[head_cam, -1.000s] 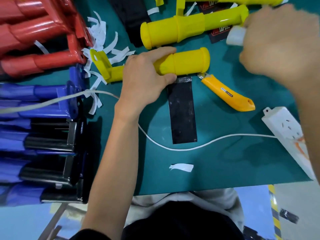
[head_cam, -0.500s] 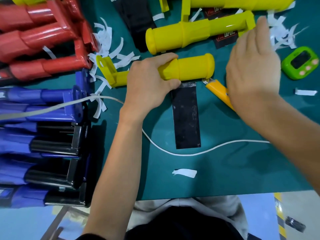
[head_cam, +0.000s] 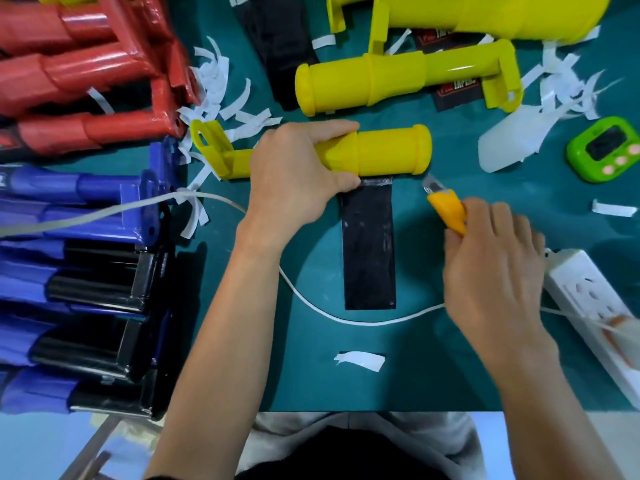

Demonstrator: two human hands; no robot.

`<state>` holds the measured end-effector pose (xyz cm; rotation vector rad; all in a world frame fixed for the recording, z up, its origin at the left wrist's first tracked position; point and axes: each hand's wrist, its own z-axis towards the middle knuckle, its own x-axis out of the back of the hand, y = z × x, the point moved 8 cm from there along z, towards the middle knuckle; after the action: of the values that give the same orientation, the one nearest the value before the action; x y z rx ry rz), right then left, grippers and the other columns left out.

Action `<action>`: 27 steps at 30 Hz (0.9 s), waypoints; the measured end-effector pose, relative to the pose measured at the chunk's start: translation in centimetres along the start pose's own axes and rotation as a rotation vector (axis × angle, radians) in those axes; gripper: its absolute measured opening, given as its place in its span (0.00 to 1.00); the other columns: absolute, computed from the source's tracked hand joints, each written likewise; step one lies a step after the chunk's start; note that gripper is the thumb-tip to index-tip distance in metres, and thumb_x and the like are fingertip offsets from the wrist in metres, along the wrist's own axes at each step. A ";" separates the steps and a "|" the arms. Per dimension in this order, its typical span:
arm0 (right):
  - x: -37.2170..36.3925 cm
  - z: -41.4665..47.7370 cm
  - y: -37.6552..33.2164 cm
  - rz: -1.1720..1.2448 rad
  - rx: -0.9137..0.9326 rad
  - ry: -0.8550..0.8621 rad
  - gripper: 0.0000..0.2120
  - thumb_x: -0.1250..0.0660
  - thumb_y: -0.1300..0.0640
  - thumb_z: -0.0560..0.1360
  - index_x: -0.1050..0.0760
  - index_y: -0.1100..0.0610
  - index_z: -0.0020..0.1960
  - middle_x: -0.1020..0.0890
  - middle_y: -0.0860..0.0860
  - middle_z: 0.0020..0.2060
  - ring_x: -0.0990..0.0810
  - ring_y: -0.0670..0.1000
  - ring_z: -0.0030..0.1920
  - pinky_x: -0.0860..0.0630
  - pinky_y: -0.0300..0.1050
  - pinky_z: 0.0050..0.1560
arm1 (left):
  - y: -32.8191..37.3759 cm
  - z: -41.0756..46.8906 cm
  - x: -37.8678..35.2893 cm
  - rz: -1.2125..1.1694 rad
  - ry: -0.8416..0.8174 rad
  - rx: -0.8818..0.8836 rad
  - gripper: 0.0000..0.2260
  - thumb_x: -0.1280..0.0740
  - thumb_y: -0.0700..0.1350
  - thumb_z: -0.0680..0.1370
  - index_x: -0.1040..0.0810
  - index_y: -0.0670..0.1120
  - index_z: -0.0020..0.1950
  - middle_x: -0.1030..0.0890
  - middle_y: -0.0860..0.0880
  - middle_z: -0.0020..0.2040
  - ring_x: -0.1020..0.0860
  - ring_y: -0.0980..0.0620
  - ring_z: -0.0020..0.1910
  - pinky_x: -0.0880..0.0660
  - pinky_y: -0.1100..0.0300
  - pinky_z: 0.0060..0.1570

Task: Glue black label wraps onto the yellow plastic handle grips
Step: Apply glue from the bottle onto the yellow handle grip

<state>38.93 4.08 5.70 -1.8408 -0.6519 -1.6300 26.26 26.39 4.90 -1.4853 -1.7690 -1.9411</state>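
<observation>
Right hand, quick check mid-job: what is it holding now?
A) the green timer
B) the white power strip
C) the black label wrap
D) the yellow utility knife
D: the right hand grips the yellow utility knife just right of the black label wrap, while the left hand holds the yellow handle grip.

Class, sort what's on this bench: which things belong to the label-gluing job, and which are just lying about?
For the job: yellow handle, gripped by the left hand; black label, one end against it; knife, in the right hand.
Lying about: green timer; power strip; white paper scraps; red handles; blue handles.
</observation>
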 end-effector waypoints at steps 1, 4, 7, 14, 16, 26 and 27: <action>0.5 -0.5 0.6 0.025 -0.025 0.035 0.12 0.32 0.61 0.81 0.28 0.63 0.61 0.26 0.63 0.49 0.26 0.67 0.47 0.32 0.60 0.44 | 0.0 0.0 0.0 -0.003 -0.002 0.004 0.30 0.15 0.54 0.64 0.18 0.64 0.64 0.16 0.57 0.62 0.20 0.54 0.61 0.24 0.55 0.64; 2.0 -1.5 1.6 0.205 -0.155 0.125 0.13 0.34 0.59 0.80 0.33 0.59 0.63 0.26 0.61 0.52 0.24 0.68 0.43 0.37 0.52 0.38 | 0.0 0.1 0.1 -0.002 -0.008 0.009 0.30 0.15 0.53 0.64 0.17 0.63 0.64 0.16 0.57 0.61 0.20 0.53 0.62 0.24 0.51 0.64; 2.2 -1.5 -0.5 0.328 -0.115 0.160 0.12 0.38 0.56 0.82 0.35 0.55 0.64 0.21 0.58 0.47 0.23 0.66 0.38 0.37 0.50 0.39 | 0.0 0.1 0.1 0.003 -0.016 0.008 0.29 0.15 0.53 0.65 0.18 0.63 0.65 0.16 0.57 0.62 0.20 0.53 0.62 0.24 0.51 0.65; -0.5 -1.0 -4.4 0.438 -0.109 0.099 0.12 0.41 0.49 0.80 0.39 0.49 0.61 0.20 0.53 0.42 0.30 0.59 0.30 0.37 0.48 0.37 | 0.2 0.0 0.2 0.003 -0.015 0.020 0.29 0.15 0.53 0.65 0.17 0.64 0.64 0.15 0.58 0.60 0.20 0.54 0.61 0.24 0.52 0.63; -0.9 -0.9 -4.6 0.455 -0.124 0.091 0.12 0.41 0.49 0.81 0.38 0.49 0.62 0.20 0.53 0.43 0.30 0.58 0.31 0.37 0.48 0.37 | 0.2 0.0 0.2 0.004 -0.015 0.019 0.29 0.16 0.53 0.65 0.17 0.64 0.64 0.15 0.58 0.60 0.20 0.54 0.61 0.24 0.51 0.63; -1.3 -0.8 -4.3 0.453 -0.207 0.081 0.08 0.44 0.46 0.81 0.39 0.48 0.56 0.27 0.46 0.39 0.34 0.54 0.30 0.47 0.41 0.32 | -0.1 0.0 0.1 -0.001 0.000 0.010 0.29 0.15 0.54 0.64 0.17 0.64 0.63 0.15 0.57 0.58 0.19 0.53 0.59 0.22 0.50 0.61; -1.3 -0.9 -4.3 0.456 -0.212 0.077 0.08 0.44 0.46 0.81 0.40 0.47 0.56 0.27 0.46 0.38 0.33 0.54 0.30 0.48 0.39 0.32 | -0.1 0.0 0.1 -0.002 0.002 0.010 0.29 0.15 0.54 0.64 0.17 0.64 0.63 0.14 0.57 0.58 0.19 0.53 0.59 0.22 0.50 0.62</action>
<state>35.15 6.54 4.90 -1.8873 -0.0147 -1.4900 26.15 26.44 4.90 -1.4793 -1.7772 -1.9306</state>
